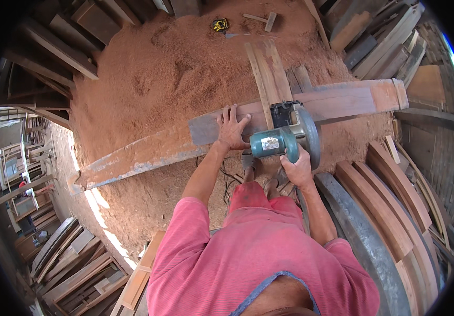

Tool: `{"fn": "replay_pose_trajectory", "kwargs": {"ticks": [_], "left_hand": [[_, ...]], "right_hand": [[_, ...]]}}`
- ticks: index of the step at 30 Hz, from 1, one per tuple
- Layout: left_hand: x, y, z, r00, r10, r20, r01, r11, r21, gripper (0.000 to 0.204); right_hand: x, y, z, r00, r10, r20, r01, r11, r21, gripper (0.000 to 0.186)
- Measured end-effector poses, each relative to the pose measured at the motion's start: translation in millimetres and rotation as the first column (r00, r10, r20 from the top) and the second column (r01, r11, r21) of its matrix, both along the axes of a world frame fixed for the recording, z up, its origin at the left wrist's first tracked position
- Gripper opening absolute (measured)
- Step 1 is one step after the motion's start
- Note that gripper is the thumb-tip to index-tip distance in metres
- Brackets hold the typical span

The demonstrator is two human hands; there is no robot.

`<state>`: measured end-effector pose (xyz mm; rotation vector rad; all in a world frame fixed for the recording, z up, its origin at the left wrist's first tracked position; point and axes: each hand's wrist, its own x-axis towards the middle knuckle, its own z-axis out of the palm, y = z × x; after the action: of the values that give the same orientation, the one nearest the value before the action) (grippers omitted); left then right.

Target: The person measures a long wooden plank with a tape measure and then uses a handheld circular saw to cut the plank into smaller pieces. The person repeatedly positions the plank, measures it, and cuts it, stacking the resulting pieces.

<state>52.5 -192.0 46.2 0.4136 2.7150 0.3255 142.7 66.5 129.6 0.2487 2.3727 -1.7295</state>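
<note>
My left hand (231, 126) presses on a wooden board (343, 102) with its fingers spread, just left of a green circular saw (271, 143). My right hand (298, 166) is closed round the saw's rear handle. The saw's dark base sits where a narrow strip of wood (258, 84) crosses the board, and its round guard hides part of the board. The board lies over a longer, dust-covered beam (132, 163) that reaches to the lower left. A dark cord hangs below the saw near my feet, partly hidden.
Reddish sawdust (148, 63) covers the ground beyond the beam, with a yellow tape measure (220, 25) and small offcuts (269, 21) on it. Curved planks (385, 205) stand close at my right. More stacked timber (63, 47) lines the upper edges and the left side.
</note>
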Motion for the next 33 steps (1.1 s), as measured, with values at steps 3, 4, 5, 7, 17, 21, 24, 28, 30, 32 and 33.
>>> {"fn": "replay_pose_trajectory", "kwargs": {"ticks": [3,4,5,7,17,21,24,28,30,32,33], "left_hand": [[-1,1,2,1.000,-0.002,0.021,0.002,1.000,-0.003,0.107],[0,0,1,1.000,0.001,0.017,-0.001,1.000,0.007,0.107],[0,-1,1,1.000,0.003,0.013,-0.003,1.000,0.016,0.107],[0,-1,0,1.000,0.000,0.014,0.000,1.000,0.020,0.107],[-2,0,3,1.000,-0.014,0.025,0.014,1.000,-0.010,0.108],[-2,-1,3,0.999,-0.021,0.024,0.021,1.000,-0.004,0.110],[-1,-3,-2,1.000,-0.022,0.013,0.022,1.000,0.005,0.111],[-1,-3,-5,1.000,-0.029,-0.003,0.029,1.000,0.013,0.113],[-1,-4,-5,1.000,-0.030,-0.006,0.030,0.999,0.015,0.113],[0,-4,-6,0.999,-0.029,-0.014,0.029,0.999,0.022,0.113],[0,-4,-6,0.999,-0.030,-0.012,0.030,0.999,0.018,0.113]], "right_hand": [[-2,-1,0,1.000,-0.012,0.018,0.012,1.000,-0.012,0.020],[-3,-2,1,0.999,-0.015,0.033,0.015,1.000,-0.021,0.020],[-5,-3,4,1.000,-0.012,0.029,0.012,1.000,-0.013,0.019],[-9,-4,10,1.000,-0.008,0.019,0.008,1.000,0.004,0.018],[-20,-6,8,1.000,0.001,0.016,-0.001,0.999,-0.037,0.020],[-23,-6,7,1.000,0.003,0.004,-0.003,0.999,-0.045,0.019],[-27,-7,8,1.000,0.014,0.022,-0.013,0.999,-0.047,0.020],[-30,-8,5,1.000,0.010,-0.006,-0.011,0.998,-0.061,0.022],[-32,-9,7,1.000,0.010,0.023,-0.008,0.997,-0.082,0.024],[-35,-9,10,0.999,0.012,0.035,-0.009,0.996,-0.089,0.025],[-37,-10,11,0.999,0.015,0.032,-0.012,0.996,-0.085,0.025]]}}
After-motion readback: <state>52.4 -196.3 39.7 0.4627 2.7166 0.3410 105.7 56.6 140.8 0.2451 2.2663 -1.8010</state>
